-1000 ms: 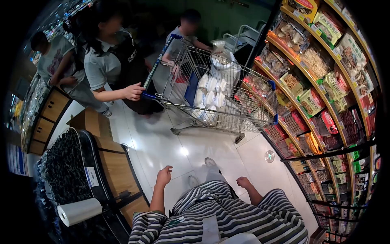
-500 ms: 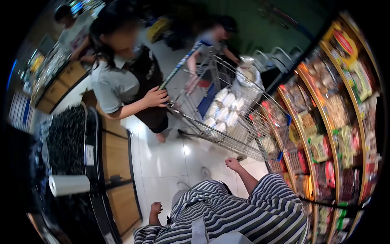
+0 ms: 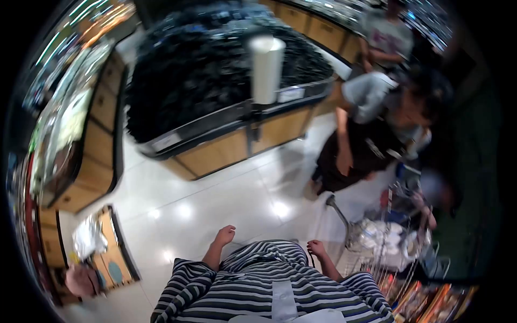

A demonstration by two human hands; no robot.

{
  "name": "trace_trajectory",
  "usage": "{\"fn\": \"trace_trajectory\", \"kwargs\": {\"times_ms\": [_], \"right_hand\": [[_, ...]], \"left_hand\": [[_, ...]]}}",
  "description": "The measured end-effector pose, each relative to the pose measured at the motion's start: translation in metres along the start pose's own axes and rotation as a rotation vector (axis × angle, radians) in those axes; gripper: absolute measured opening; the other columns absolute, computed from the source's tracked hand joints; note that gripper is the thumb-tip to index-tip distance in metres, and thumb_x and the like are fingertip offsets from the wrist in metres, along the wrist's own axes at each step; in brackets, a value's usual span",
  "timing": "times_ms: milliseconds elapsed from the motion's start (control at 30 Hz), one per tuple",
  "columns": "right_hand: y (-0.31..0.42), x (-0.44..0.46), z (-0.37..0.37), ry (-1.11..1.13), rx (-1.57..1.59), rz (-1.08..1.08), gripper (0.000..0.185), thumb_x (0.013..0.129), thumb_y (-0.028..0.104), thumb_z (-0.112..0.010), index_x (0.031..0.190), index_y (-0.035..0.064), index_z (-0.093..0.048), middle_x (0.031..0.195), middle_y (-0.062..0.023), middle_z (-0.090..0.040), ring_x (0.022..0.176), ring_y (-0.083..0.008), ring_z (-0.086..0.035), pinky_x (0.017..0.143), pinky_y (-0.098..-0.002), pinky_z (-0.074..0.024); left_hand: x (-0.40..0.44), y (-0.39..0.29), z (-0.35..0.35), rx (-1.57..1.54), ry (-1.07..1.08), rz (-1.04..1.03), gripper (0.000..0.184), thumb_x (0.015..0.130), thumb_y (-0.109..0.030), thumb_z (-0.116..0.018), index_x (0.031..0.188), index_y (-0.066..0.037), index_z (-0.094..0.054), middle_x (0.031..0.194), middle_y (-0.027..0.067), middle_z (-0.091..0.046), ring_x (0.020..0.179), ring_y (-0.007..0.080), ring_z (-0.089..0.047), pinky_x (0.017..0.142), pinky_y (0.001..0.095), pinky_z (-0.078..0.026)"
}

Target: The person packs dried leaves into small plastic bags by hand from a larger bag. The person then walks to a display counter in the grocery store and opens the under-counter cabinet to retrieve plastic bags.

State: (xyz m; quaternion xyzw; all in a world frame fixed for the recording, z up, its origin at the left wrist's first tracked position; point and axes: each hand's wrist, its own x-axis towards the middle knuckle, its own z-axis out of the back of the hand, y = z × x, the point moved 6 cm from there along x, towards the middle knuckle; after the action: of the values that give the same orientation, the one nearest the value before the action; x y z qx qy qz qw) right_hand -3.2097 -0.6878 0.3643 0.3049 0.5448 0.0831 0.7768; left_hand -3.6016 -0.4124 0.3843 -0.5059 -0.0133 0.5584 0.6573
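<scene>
My left hand (image 3: 225, 235) hangs over the floor in front of the striped shirt (image 3: 269, 274), its fingers loosely curled with nothing in them. On the other side, my right hand (image 3: 316, 248) is held low near the shirt, fingers bent inward and empty. Neither hand touches any goods. The shopping cart (image 3: 385, 237), with white packages (image 3: 379, 234) inside, stands to the right of my right hand and is blurred.
A large bin (image 3: 215, 151) of dark goods carries a white roll (image 3: 266, 70). A person in a dark apron (image 3: 358, 153) stands by the cart; another person (image 3: 388, 40) is behind. Display counters (image 3: 99, 129) line the left. Packaged goods (image 3: 420, 301) are at the lower right.
The view has swung left, so the dark-goods bin is now ahead and the cart, people and shelves have shifted right. Both hands have changed position and remain empty.
</scene>
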Motion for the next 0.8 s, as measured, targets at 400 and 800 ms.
{"fn": "trace_trajectory", "kwargs": {"times_ms": [400, 800], "right_hand": [[0.222, 0.065, -0.394, 0.392, -0.679, 0.249, 0.024, 0.091, 0.023, -0.056, 0.106, 0.0078, -0.064, 0.088, -0.0063, -0.067, 0.075, -0.0165, -0.064, 0.059, -0.0291, -0.0483], [0.384, 0.101, -0.835, 0.726, -0.899, 0.357, 0.024, 0.088, 0.021, -0.056, 0.101, 0.0035, -0.066, 0.085, -0.0065, -0.067, 0.072, -0.0153, -0.065, 0.062, -0.0282, -0.0498]], "left_hand": [[-0.261, 0.359, 0.285, -0.324, -0.738, 0.597, 0.032, 0.085, -0.018, -0.054, 0.111, -0.002, -0.063, 0.096, 0.0174, -0.069, 0.082, 0.0275, -0.068, 0.074, 0.0366, -0.054], [-0.27, 0.454, 0.223, -1.031, -0.821, 1.049, 0.034, 0.082, -0.017, -0.059, 0.111, 0.001, -0.063, 0.085, 0.0143, -0.068, 0.064, 0.0204, -0.068, 0.055, 0.0317, -0.051]]}}
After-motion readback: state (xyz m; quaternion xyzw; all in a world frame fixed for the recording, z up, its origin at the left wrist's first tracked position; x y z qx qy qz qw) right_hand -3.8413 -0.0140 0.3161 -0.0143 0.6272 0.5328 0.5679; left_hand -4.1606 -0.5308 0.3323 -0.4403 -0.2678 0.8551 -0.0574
